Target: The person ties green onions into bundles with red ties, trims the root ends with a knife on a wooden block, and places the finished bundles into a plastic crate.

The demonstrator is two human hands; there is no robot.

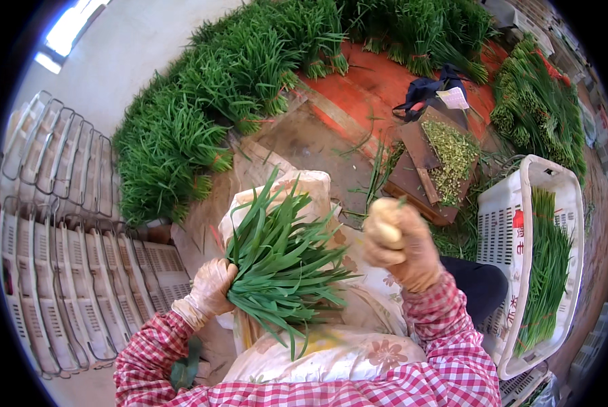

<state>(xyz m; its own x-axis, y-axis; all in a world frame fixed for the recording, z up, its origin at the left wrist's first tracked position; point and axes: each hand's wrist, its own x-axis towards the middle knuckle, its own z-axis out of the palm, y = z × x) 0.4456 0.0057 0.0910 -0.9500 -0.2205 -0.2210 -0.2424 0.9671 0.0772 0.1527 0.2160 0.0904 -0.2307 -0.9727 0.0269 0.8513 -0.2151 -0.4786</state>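
My left hand (211, 290), in a pale thin glove, is closed round the stem end of a loose bunch of green garlic chives (283, 261). The flat leaves fan out to the right over my lap, which a pale flowered cloth (344, 356) covers. To the right of the leaves, my gloved right hand (402, 244) is raised with its fingers curled in. It is slightly blurred, and a small green tip shows above the fingers. What it holds, if anything, I cannot make out.
Many tied chive bundles (229, 88) stand in an arc ahead. A brown block (412, 183) bears trimmed bits (449, 156), with a dark bag (422, 91) behind. A white crate (511, 210) of long green stalks (548, 271) stands at right; stacked crates (80, 278) at left.
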